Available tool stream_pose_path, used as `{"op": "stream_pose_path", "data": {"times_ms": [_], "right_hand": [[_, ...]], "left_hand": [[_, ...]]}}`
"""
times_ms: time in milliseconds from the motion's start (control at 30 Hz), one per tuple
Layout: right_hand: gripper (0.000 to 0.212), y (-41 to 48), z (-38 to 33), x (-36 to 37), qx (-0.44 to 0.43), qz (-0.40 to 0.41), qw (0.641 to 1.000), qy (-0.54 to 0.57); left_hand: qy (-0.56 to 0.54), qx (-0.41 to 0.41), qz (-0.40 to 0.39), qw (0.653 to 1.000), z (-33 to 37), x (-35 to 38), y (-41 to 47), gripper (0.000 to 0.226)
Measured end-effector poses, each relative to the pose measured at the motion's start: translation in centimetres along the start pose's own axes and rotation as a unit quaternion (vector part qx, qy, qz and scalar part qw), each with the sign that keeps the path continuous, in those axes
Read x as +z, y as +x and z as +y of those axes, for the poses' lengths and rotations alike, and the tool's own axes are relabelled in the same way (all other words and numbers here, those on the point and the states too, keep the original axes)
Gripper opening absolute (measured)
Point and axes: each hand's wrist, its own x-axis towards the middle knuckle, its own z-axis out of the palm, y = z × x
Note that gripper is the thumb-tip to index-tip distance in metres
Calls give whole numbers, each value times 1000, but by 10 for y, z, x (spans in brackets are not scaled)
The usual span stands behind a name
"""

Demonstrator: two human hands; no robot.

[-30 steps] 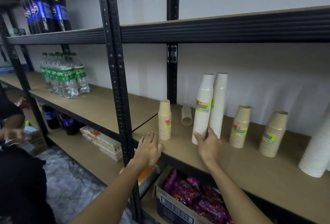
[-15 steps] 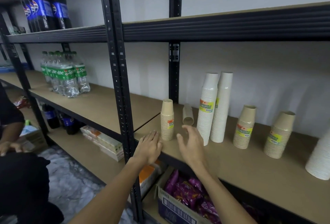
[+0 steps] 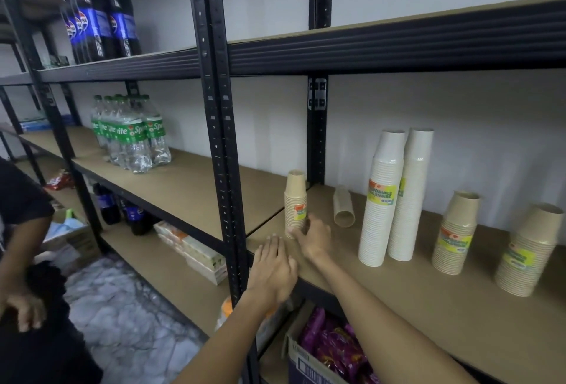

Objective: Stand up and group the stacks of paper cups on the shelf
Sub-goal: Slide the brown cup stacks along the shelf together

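1. Presently the right hand (image 3: 314, 238) curls about the foot of the short stack (image 3: 295, 197), with the thumb on its 3 o'clock side and the fingers across its front.
2. That short stack stands upright on the shelf (image 3: 398, 298), near the front edge and just at 3 o'clock of the black post (image 3: 220, 138).
3. Palm down, the left hand (image 3: 271, 264) lies flat on the shelf's front edge with its fingers straight and together. It holds nothing and sits just at 7 o'clock of the right hand.
4. At 1 o'clock of the right hand the lying stack (image 3: 343, 207) rests on its side, mouth toward the camera and apart from the short stack.
5. Further toward 3 o'clock, the front white stack (image 3: 381, 206) and rear white stack (image 3: 412, 193) stand tall and touch each other.
6. Beyond them at 3 o'clock the brown stack (image 3: 456, 233) and the end stack (image 3: 530, 249) stand upright, apart from each other.
7. Sprite bottles (image 3: 131, 138) stand in the next bay at 10 o'clock, with cola bottles (image 3: 98, 25) one level up at 11 o'clock.
8. Below the shelf at 6 o'clock a box (image 3: 301, 362) holds purple packets.
9. At the 9 o'clock edge stands a person (image 3: 21, 215) in a dark sleeve.
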Motion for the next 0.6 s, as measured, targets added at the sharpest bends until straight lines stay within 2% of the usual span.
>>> {"op": "stream_pose_path", "data": {"times_ms": [133, 233, 267, 367, 433, 567, 600], "right_hand": [[53, 14, 0, 0, 2, -37, 999, -7], [71, 15, 0, -14, 23, -41, 999, -19], [69, 16, 0, -20, 27, -9, 999, -28], [46, 21, 0, -32, -23, 143, 984, -108], [50, 30, 5, -35, -37, 173, 964, -200], [64, 36, 13, -36, 62, 17, 955, -290], [63, 35, 13, -36, 76, 5, 953, -294]], "left_hand": [[4, 14, -21, 1000, -2, -5, 2, 59], [5, 19, -18, 1000, -2, -4, 2, 59], [4, 21, -14, 1000, -2, -3, 2, 58], [-6, 26, -9, 1000, -4, -3, 1, 58], [-12, 26, -9, 1000, -3, -3, 2, 58], [-12, 18, -19, 1000, -3, -4, 1, 59], [-11, 18, -17, 1000, -2, -4, 0, 59]]}}
